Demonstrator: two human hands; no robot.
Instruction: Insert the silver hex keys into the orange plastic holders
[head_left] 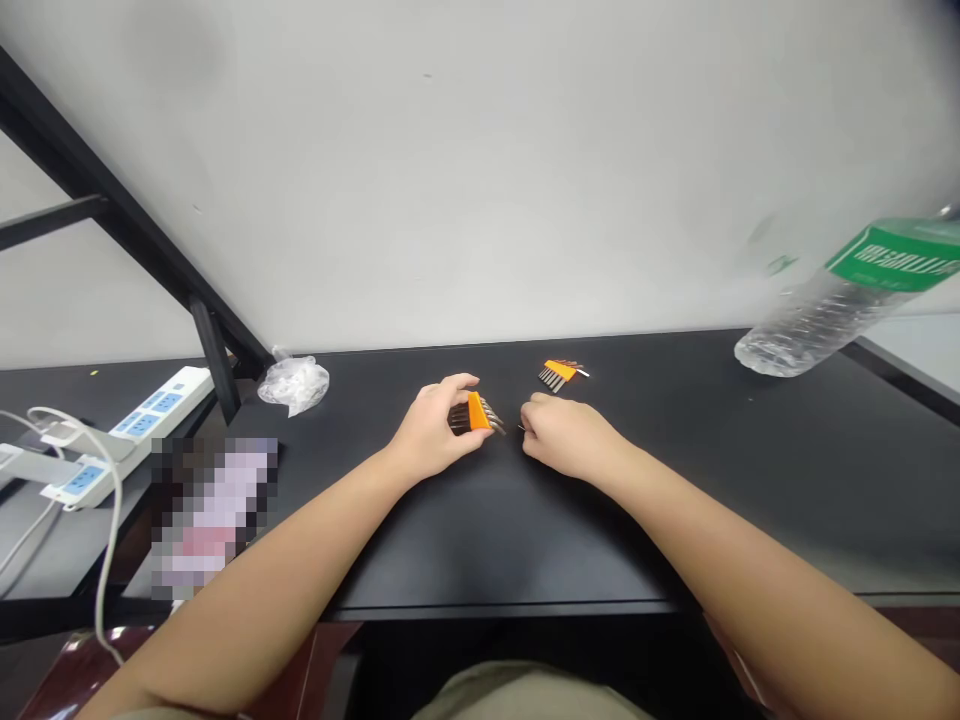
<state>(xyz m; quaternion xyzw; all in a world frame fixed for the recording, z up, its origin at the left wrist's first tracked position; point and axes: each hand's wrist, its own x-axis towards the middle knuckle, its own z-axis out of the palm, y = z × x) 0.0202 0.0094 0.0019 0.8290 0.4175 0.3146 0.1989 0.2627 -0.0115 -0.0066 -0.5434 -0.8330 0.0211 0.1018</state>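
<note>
Two orange hex-key sets: near set pinched in the left hand, far set lying on the table. Right hand has its grip closed on a thin metal bit, maybe one key out, plenty seated in both tbh.

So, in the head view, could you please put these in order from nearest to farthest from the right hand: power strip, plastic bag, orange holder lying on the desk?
1. Orange holder: just beyond the right hand, toward the wall.
2. Plastic bag: crumpled, at the left, near the wall.
3. Power strip: farther left, past the bag.
</note>
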